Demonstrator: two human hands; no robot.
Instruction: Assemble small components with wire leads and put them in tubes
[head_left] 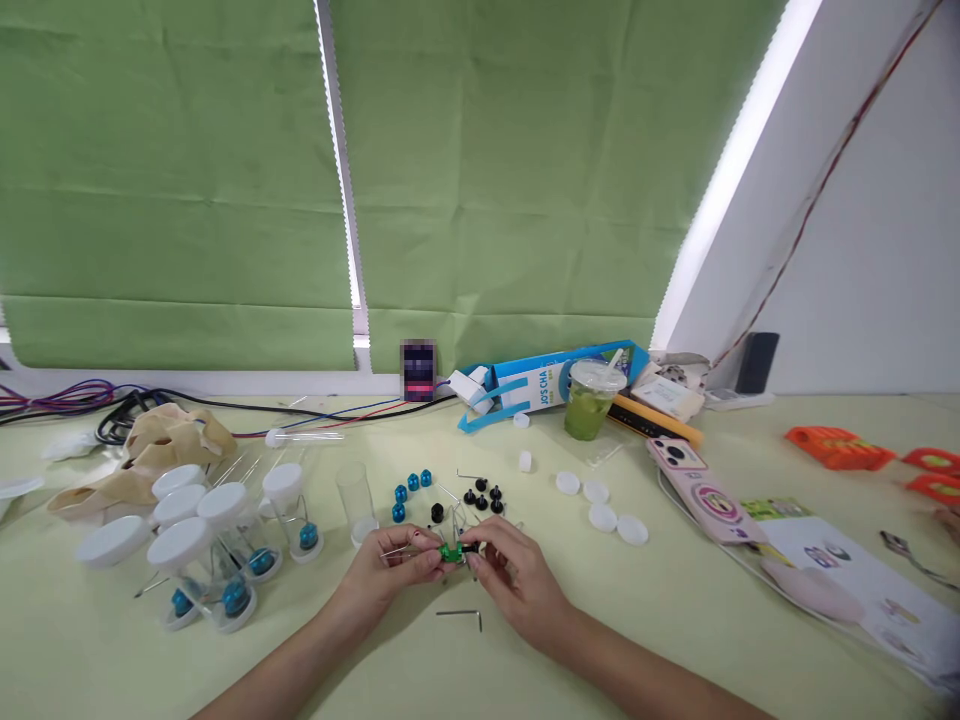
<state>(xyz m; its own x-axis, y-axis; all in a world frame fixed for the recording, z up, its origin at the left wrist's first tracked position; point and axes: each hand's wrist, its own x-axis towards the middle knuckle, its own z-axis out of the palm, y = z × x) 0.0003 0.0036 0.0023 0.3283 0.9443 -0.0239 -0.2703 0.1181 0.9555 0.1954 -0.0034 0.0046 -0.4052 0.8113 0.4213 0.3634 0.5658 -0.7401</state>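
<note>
My left hand (396, 566) and my right hand (513, 572) meet low in the middle of the table, both closed in a pinch round a small green part (451, 551) with a black piece at its right end. Thin metal pins stick out near my left fingers. Just beyond the hands lie blue knobs (411, 485) and black knobs (481, 496). A small hex key (460, 614) lies on the table in front of my hands.
Clear vials with white caps (225, 545) stand at the left, some holding blue parts. Loose white caps (600, 505) lie to the right. A green drink cup (592, 400), a blue carton (525, 385), a pink phone (694, 487), papers and orange items sit farther right. Cables run along the back.
</note>
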